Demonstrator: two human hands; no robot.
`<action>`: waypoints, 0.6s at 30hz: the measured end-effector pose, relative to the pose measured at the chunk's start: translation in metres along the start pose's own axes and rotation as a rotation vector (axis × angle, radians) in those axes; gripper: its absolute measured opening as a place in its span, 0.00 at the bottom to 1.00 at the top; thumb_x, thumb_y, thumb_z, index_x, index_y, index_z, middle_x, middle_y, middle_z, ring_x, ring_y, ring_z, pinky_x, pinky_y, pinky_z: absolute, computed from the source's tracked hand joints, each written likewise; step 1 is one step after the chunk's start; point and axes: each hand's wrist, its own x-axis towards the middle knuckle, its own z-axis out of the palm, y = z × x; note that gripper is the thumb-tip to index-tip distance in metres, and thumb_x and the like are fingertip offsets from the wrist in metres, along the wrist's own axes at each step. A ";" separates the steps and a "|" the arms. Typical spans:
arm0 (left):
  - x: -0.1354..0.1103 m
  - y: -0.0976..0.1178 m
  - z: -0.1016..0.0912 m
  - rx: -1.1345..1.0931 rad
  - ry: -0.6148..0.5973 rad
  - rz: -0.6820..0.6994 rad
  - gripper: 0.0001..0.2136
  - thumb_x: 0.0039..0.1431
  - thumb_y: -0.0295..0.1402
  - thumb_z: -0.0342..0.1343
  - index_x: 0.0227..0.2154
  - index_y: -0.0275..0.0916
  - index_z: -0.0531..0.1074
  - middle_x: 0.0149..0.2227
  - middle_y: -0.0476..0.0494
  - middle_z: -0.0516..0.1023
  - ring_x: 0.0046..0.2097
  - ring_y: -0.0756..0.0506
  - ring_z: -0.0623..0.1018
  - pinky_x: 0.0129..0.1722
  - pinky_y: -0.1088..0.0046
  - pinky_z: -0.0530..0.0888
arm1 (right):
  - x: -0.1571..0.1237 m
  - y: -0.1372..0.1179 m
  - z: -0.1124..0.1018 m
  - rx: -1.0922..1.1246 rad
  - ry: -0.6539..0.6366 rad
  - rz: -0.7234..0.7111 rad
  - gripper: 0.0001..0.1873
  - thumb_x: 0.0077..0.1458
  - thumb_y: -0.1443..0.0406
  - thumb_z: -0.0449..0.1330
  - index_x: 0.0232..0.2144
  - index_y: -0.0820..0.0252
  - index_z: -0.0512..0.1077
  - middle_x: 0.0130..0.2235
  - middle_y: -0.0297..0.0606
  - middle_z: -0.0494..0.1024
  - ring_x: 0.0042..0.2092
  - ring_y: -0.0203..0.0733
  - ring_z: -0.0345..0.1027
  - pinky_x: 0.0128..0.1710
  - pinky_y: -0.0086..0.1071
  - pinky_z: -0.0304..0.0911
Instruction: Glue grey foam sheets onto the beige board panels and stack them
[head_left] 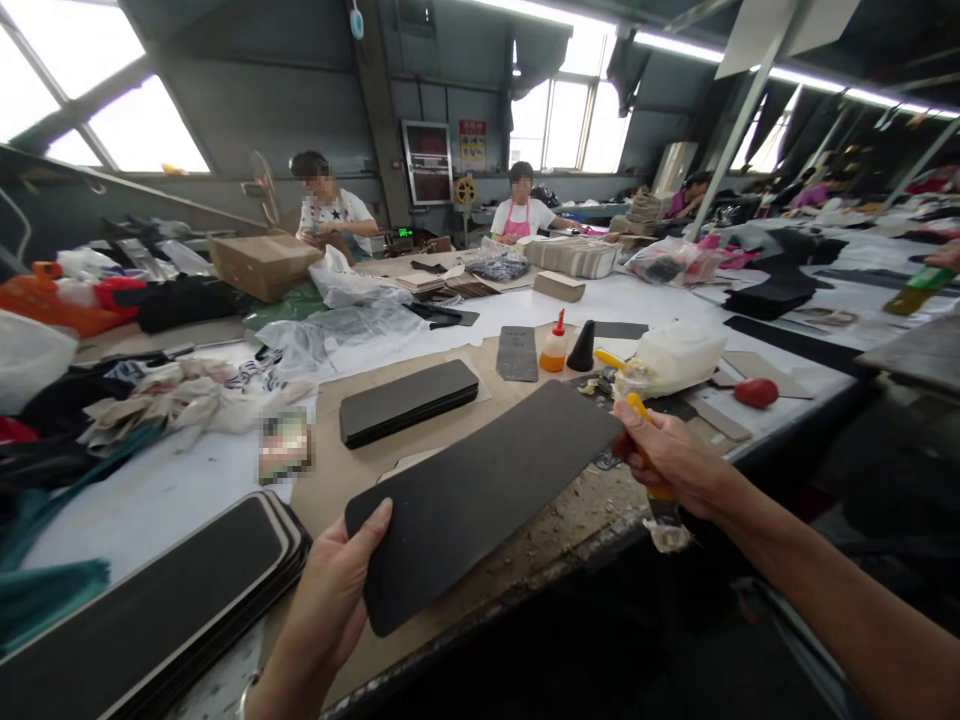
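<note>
My left hand (330,590) grips the near end of a long black rounded panel (480,495), thumb on top, holding it just above the brown work board (525,560). At the panel's far corner, my right hand (667,455) is closed round a yellow-handled brush (651,465) whose bristle end points down over the table edge. A stack of similar black panels (409,400) lies beyond on the board, and another stack (172,600) sits at the near left.
A white glue jug (671,358), an orange squeeze bottle (555,350), a black cone (583,347) and a red object (756,392) stand behind the board. Cloth and plastic bags (187,395) pile at left. Two people sit at the far end; another person's hand (946,255) holds a bottle at right.
</note>
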 end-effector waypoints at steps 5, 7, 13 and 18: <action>-0.004 -0.022 -0.010 0.020 0.043 -0.130 0.08 0.52 0.22 0.54 0.35 0.34 0.73 0.26 0.44 0.79 0.28 0.45 0.79 0.26 0.72 0.78 | -0.013 0.024 0.001 -0.021 -0.103 0.098 0.27 0.40 0.40 0.55 0.23 0.57 0.58 0.17 0.24 0.54 0.17 0.27 0.39 0.15 0.24 0.36; -0.004 -0.030 -0.014 0.045 0.060 -0.159 0.08 0.51 0.23 0.55 0.35 0.34 0.73 0.25 0.44 0.79 0.27 0.45 0.79 0.25 0.71 0.77 | -0.011 0.033 -0.001 -0.110 -0.089 0.083 0.25 0.40 0.43 0.57 0.23 0.57 0.59 0.17 0.23 0.51 0.17 0.28 0.39 0.16 0.25 0.38; -0.002 -0.044 -0.031 0.097 0.058 -0.239 0.12 0.41 0.31 0.64 0.31 0.35 0.74 0.27 0.44 0.79 0.27 0.45 0.78 0.25 0.73 0.76 | 0.014 0.061 -0.007 -0.555 -0.138 -0.117 0.20 0.46 0.49 0.54 0.20 0.60 0.64 0.20 0.29 0.59 0.25 0.34 0.55 0.26 0.28 0.50; -0.001 -0.033 -0.042 0.197 -0.023 -0.169 0.18 0.32 0.41 0.67 0.28 0.36 0.74 0.28 0.45 0.78 0.30 0.45 0.76 0.28 0.74 0.73 | 0.035 0.066 0.001 -0.859 -0.187 -0.159 0.18 0.51 0.53 0.50 0.19 0.60 0.64 0.20 0.31 0.64 0.25 0.36 0.59 0.26 0.28 0.50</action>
